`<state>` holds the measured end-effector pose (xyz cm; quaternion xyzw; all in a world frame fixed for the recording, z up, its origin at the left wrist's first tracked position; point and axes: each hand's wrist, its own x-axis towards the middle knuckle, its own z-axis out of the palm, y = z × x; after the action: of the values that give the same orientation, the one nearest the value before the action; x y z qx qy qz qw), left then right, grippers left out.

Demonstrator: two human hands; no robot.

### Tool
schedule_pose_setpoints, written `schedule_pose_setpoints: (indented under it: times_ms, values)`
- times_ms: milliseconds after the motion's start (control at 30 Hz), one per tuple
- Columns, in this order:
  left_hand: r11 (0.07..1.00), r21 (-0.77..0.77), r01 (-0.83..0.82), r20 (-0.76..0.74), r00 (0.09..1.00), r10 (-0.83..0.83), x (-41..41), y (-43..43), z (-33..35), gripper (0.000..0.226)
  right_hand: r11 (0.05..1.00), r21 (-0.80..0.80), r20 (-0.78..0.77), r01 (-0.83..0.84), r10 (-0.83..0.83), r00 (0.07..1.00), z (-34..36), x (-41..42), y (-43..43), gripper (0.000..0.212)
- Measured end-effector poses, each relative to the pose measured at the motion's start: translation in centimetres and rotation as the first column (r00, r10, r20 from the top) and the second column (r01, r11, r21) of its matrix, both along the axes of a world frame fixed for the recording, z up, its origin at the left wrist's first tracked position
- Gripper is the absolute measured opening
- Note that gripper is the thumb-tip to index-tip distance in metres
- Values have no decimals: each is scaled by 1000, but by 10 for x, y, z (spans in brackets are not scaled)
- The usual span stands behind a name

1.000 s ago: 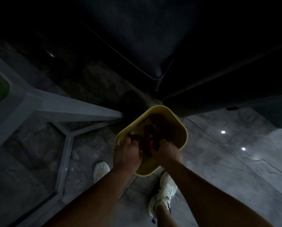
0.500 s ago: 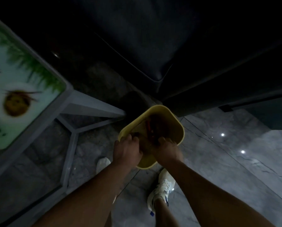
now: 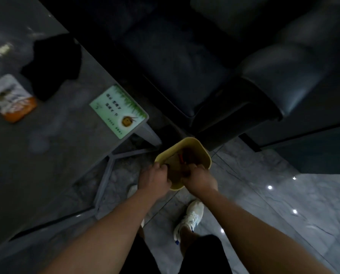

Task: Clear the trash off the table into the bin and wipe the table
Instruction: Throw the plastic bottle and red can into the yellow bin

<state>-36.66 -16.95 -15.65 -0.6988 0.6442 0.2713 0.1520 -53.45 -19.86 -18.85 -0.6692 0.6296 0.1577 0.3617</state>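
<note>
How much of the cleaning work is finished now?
Done: some trash lies in the yellow bin. In hand: left hand and right hand are at the bin's rim. Left: the orange packet and black cloth remain on the table; wiping not started.

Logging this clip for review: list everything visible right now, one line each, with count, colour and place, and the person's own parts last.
bin: 1, yellow, on the floor by the table corner, something red inside
table: 1, grey top, left side
card: 1, green and white, flat on the table's near corner
packet: 1, white and orange, far left on the table
cloth: 1, black, on the table behind the packet
wrapper: 1, pale, blurred, top left of the table
sofa: 1, dark leather, beyond the bin
floor: grey marble tiles, right and below
shoes: 2, white, on the floor under the arms
left hand: at the bin's near rim
right hand: at the bin's near rim, fingers inside
</note>
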Motion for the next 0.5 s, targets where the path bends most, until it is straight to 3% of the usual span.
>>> schedule_pose_setpoints:
  times_ms: [267,500]
  values:
    - [991,-75,-112,55,992,116,2,58,93,43,979,-80,95,-188,195,976,101,10,15,57]
    - [965,-104,-239,69,967,246,26,95,137,44,933,-143,53,-331,342,938,152,35,30,51]
